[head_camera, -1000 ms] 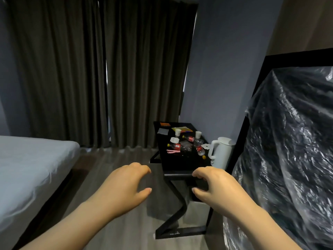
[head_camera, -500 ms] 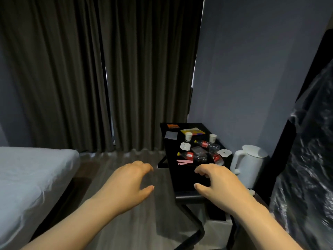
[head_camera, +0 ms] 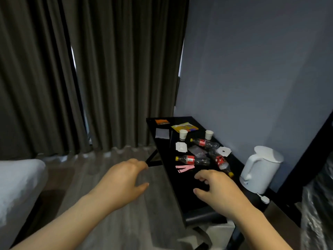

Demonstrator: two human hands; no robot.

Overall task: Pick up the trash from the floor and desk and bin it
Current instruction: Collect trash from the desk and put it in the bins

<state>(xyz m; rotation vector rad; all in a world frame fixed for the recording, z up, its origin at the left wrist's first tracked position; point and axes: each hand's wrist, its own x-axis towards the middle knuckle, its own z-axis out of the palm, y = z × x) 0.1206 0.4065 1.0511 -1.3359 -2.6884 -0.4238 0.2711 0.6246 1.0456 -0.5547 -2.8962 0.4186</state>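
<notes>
A black desk (head_camera: 182, 193) stands along the blue wall, littered with trash. Three empty bottles with red labels lie on it: one near the front left (head_camera: 191, 160), one at the back (head_camera: 204, 143) and one at the right (head_camera: 223, 164). Two white paper cups (head_camera: 183, 134) (head_camera: 209, 134) stand behind them. Pink paper scraps (head_camera: 184, 168), white wrappers (head_camera: 181, 147) (head_camera: 224, 151), a yellow packet (head_camera: 183, 127) and an orange packet (head_camera: 162, 122) also lie there. My right hand (head_camera: 219, 191) hovers over the desk's near end, fingers loosely curled, holding nothing. My left hand (head_camera: 122, 183) hangs over the floor, empty.
A white electric kettle (head_camera: 259, 168) stands at the desk's right side. A bed with a white sheet (head_camera: 16, 184) is at the left. Dark curtains (head_camera: 90, 78) hang behind. Crinkled clear plastic (head_camera: 319, 210) covers something at the right edge. The floor is grey wood.
The view has moved closer to the desk and turned left, so the plastic-covered thing has slid mostly out of view. Both hands stay raised and empty, now nearer the desk.
</notes>
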